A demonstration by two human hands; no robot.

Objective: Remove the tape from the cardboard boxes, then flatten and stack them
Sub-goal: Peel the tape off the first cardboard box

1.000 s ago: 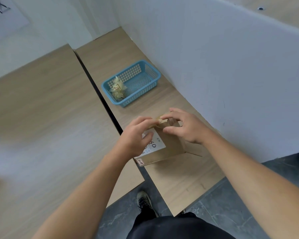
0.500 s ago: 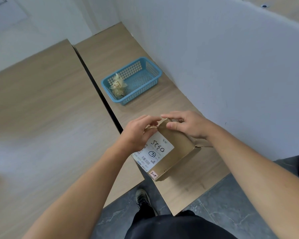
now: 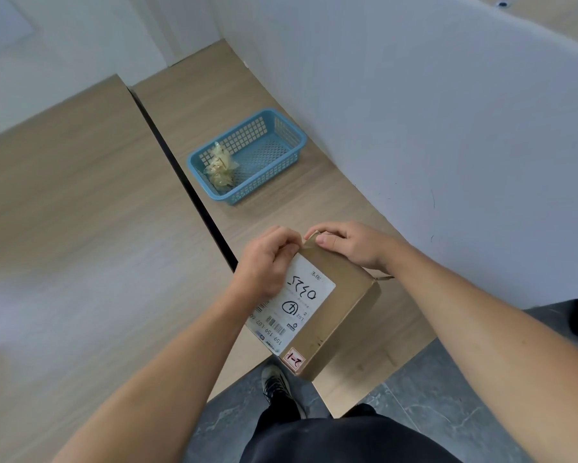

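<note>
Wooden desk (image 3: 314,202): cardboard box (image 3: 341,305) under left hand (image 3: 267,259), right hand (image 3: 351,243); both apparently pinch its far edge.

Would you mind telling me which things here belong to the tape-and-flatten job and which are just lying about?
Job: cardboard box, held by left hand and right hand; blue basket holding crumpled tape.
Just there: wooden table, white partition, shoe.

Single head view; looks steeply down, close over table (image 3: 80,228) edge.
</note>
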